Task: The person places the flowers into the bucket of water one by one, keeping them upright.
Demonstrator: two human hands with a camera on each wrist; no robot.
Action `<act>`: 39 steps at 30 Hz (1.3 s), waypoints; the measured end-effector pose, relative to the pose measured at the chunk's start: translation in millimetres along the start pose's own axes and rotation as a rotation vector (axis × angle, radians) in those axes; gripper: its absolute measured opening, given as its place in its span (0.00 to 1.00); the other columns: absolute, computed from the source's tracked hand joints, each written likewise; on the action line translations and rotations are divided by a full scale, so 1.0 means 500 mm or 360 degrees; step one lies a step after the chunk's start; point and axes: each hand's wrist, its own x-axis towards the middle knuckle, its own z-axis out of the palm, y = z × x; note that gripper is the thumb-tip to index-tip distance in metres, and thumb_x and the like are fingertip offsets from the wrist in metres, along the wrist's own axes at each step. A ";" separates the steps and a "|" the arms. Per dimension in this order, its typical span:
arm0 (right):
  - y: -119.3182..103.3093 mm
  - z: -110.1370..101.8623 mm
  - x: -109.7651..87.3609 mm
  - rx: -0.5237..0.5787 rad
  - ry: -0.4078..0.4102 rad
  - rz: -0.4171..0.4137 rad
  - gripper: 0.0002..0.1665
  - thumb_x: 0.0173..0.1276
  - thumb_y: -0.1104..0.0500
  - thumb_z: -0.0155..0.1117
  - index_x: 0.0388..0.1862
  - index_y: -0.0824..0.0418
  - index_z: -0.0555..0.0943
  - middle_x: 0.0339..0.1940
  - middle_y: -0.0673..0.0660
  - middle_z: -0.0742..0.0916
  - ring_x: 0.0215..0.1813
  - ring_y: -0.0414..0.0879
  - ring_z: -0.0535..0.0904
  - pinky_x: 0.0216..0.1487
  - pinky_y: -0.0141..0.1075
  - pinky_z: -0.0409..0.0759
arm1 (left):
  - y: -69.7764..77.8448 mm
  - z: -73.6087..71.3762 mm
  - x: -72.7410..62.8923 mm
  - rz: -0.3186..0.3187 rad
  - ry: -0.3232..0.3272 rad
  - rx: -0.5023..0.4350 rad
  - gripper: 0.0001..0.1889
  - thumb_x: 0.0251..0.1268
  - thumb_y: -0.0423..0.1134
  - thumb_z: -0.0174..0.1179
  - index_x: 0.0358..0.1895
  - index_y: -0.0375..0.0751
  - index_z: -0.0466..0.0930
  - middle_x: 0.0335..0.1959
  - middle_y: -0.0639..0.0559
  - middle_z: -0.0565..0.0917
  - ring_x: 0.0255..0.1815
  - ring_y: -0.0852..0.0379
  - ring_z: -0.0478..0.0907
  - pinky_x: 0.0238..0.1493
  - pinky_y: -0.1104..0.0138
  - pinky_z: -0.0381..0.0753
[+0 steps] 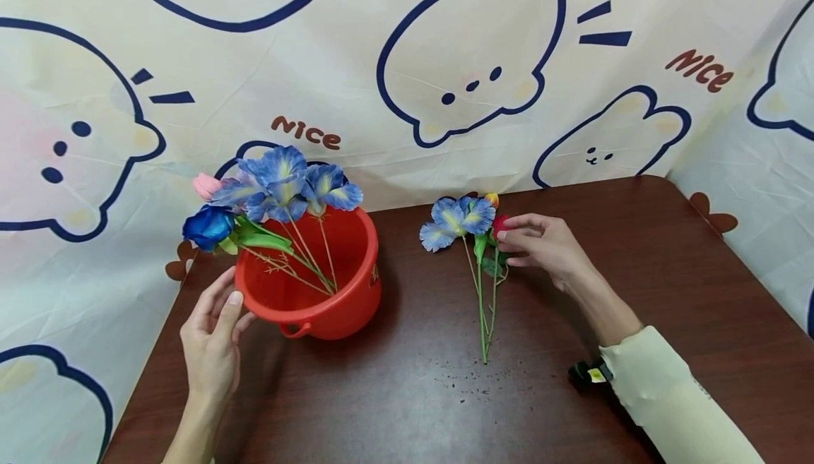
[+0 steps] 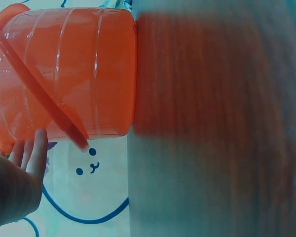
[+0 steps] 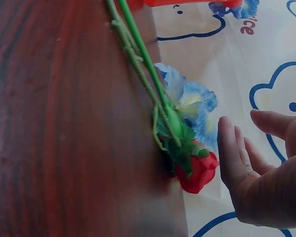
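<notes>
A red plastic bucket [image 1: 343, 319] stands on the table with its mouth tipped toward the left. Out of it lean blue irises [image 1: 280, 181], a deep-blue rose [image 1: 208, 228] and a pink flower [image 1: 206, 186]. My left hand [image 1: 213, 340] rests against the bucket's left side near the rim; in the left wrist view its fingers [image 2: 37, 155] look straight. On the right lie loose artificial stems: a blue iris [image 1: 448, 218], a red rose [image 3: 200, 173] and a yellow-orange bud [image 1: 492, 200]. My right hand [image 1: 547, 248] is beside the red rose, fingers extended, gripping nothing.
The dark wooden table [image 1: 413, 407] carries small dark crumbs [image 1: 473, 386] near the stem ends. A black strap with a yellow tag [image 1: 594, 375] is at the right wrist. Behind stands a white cloth [image 1: 356, 75] printed with cartoon figures.
</notes>
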 end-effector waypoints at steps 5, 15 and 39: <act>0.016 -0.002 0.004 -0.0041 0.0042 0.0031 0.31 0.78 0.54 0.71 0.71 0.69 0.76 0.60 0.62 0.91 0.49 0.43 0.93 0.52 0.41 0.93 | -0.001 0.001 0.000 0.0000 -0.0005 0.0000 0.23 0.82 0.29 0.56 0.76 0.33 0.74 0.64 0.51 0.87 0.55 0.61 0.91 0.45 0.71 0.91; 0.045 0.006 0.011 -0.0113 0.0030 0.0071 0.27 0.77 0.58 0.69 0.69 0.69 0.76 0.58 0.63 0.91 0.49 0.42 0.91 0.50 0.40 0.94 | -0.001 0.000 0.002 0.0018 -0.0006 -0.0020 0.23 0.81 0.28 0.56 0.75 0.34 0.75 0.63 0.50 0.88 0.55 0.61 0.91 0.45 0.70 0.91; 0.068 0.029 0.020 -0.0328 0.0114 0.0159 0.33 0.64 0.55 0.83 0.62 0.69 0.80 0.49 0.63 0.94 0.39 0.40 0.92 0.41 0.40 0.94 | 0.000 0.002 0.003 -0.0025 0.0001 -0.0027 0.23 0.82 0.29 0.57 0.75 0.34 0.74 0.64 0.51 0.87 0.55 0.61 0.91 0.46 0.70 0.91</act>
